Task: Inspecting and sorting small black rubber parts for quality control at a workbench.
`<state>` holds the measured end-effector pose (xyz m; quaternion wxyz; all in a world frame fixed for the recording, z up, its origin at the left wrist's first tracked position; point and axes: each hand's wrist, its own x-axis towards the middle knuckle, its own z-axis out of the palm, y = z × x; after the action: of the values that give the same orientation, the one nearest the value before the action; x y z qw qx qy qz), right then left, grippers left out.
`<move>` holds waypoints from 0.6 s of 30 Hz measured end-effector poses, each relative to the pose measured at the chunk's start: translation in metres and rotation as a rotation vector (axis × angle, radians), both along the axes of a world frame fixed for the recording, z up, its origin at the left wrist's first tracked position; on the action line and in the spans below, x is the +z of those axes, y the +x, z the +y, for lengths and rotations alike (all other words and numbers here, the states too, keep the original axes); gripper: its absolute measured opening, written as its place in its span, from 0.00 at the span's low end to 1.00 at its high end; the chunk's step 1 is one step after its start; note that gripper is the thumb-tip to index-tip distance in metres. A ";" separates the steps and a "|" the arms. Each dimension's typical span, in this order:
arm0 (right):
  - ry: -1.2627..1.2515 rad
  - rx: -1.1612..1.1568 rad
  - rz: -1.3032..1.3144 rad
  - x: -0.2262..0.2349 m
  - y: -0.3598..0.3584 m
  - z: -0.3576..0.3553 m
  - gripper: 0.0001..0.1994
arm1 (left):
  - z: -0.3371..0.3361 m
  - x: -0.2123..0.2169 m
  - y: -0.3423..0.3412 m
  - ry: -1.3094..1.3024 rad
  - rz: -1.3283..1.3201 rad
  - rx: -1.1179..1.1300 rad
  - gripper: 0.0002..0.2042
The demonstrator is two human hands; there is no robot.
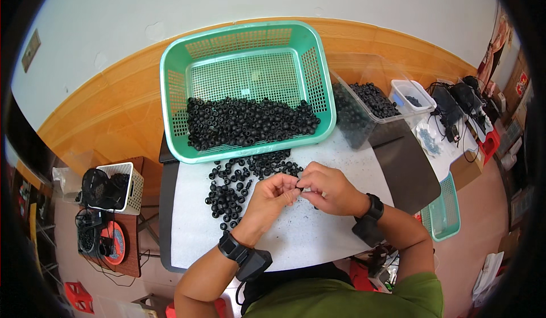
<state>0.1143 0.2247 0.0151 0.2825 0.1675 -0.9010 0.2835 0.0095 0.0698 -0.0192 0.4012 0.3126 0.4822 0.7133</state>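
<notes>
Over the white sheet [335,230] on the table, my two hands meet with their fingertips nearly touching. My left hand [273,196] pinches a small black round part [300,189], most of it covered by the fingers. From the other side, the thumb and forefinger of my right hand [330,190] close on the same part. Beside my left hand lies a loose spread of small black ring-like parts [227,196]. Beyond them a green plastic basket [247,153] leans up toward the wall, with many more black parts [250,122] heaped along its lower side.
Right of the basket stands a clear plastic bin [355,130] of dark parts, beside a small white tub [418,105]. A side table at left carries a white basket [135,190] and a red dish [118,244]. Another green basket [446,213] sits low at right.
</notes>
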 end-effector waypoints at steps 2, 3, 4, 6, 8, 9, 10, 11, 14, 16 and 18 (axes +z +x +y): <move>-0.312 0.037 -0.191 0.005 0.004 -0.002 0.09 | 0.000 0.001 0.001 -0.005 0.016 0.008 0.06; -0.314 0.038 -0.191 0.005 0.004 -0.002 0.09 | 0.001 0.001 0.002 0.014 0.011 0.015 0.06; -0.357 0.020 -0.176 0.005 0.003 -0.002 0.08 | 0.001 0.001 0.002 0.033 0.006 0.022 0.07; -0.401 -0.001 -0.162 0.002 0.002 -0.002 0.07 | 0.002 0.000 0.004 0.000 0.079 0.056 0.06; -0.305 0.019 -0.130 -0.002 0.001 -0.003 0.06 | 0.003 -0.002 0.006 -0.033 0.152 0.089 0.06; -0.306 0.017 -0.129 -0.003 0.001 -0.003 0.06 | 0.003 -0.004 0.007 -0.071 0.235 0.136 0.06; -0.329 0.004 -0.154 -0.004 0.000 -0.003 0.05 | 0.003 -0.006 0.007 -0.109 0.319 0.183 0.06; -0.351 -0.010 -0.179 -0.004 0.001 -0.003 0.05 | 0.003 -0.006 0.008 -0.108 0.319 0.180 0.06; -0.416 -0.027 -0.254 -0.004 0.002 0.001 0.05 | 0.003 -0.005 0.008 -0.115 0.450 0.208 0.06; -0.453 -0.023 -0.270 -0.003 0.001 0.000 0.05 | 0.002 -0.004 0.007 -0.172 0.469 0.174 0.07; -0.489 -0.017 -0.285 -0.002 0.001 -0.001 0.05 | 0.001 -0.002 0.007 -0.170 0.457 0.179 0.07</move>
<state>0.1153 0.2233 0.0130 0.1874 0.0454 -0.8378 0.5108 0.0168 0.0711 -0.0207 0.2418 0.3870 0.6442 0.6138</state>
